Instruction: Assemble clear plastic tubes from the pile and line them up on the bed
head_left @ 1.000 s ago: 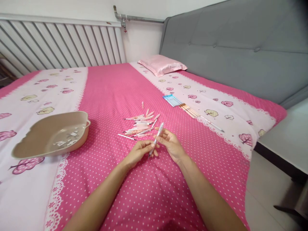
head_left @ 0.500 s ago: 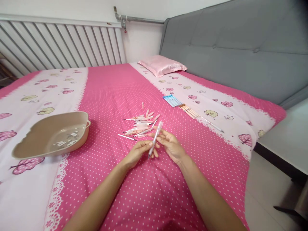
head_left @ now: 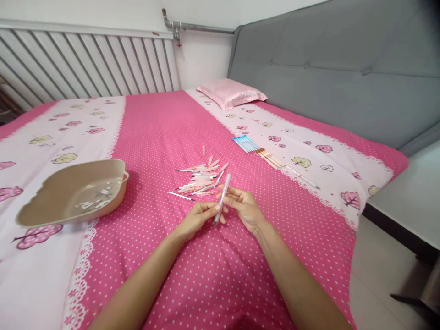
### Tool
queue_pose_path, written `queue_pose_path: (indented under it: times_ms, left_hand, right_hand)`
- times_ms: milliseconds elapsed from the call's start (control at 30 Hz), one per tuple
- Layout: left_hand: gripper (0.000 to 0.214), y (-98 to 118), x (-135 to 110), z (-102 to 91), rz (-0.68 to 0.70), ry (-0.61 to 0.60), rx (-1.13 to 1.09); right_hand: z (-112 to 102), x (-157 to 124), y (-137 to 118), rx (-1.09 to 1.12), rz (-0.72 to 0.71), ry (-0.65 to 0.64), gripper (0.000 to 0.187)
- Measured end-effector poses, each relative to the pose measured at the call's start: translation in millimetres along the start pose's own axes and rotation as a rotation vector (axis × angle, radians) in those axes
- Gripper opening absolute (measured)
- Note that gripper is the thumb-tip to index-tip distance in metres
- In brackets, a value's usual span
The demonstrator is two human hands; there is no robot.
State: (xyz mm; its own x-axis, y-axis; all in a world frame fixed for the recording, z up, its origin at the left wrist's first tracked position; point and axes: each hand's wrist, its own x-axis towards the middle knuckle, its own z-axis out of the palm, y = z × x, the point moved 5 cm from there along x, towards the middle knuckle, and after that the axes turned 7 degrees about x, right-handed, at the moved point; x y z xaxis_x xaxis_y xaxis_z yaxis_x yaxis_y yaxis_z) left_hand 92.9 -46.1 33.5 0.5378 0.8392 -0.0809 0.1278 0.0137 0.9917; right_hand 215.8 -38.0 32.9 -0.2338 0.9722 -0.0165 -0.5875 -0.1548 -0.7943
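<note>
Both of my hands meet over the pink dotted bedsheet and hold one clear pen between them. My left hand pinches its lower end near the tip. My right hand grips the barrel higher up, with the pen pointing up and away. Just beyond my hands lies a loose pile of pen parts, pink caps and thin refills mixed together.
A beige plastic basin holding several small pieces sits at the left. A row of blue pens and orange pens lies to the right, near a pink pillow and the grey headboard.
The pen has shifted slightly in my fingers and tilted a little more upright. My hands have stayed in the same place.
</note>
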Motion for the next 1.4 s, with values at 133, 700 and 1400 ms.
queue_pose_path:
  times_ms: [133,700,1400]
  left_hand:
    - [0.036,7,0,-0.2,0.011,0.043,0.061]
    - [0.031,1,-4,-6.2,0.038,0.374,0.312]
    - [0.030,-3,-7,10.1,-0.156,-0.106,-0.296]
  right_hand:
    - [-3,1,1,-0.007,0.001,0.066,0.038]
    - [-8,1,5,-0.050,0.002,0.182,0.035]
    - [4,-4,3,0.152,0.141,-0.070,0.041]
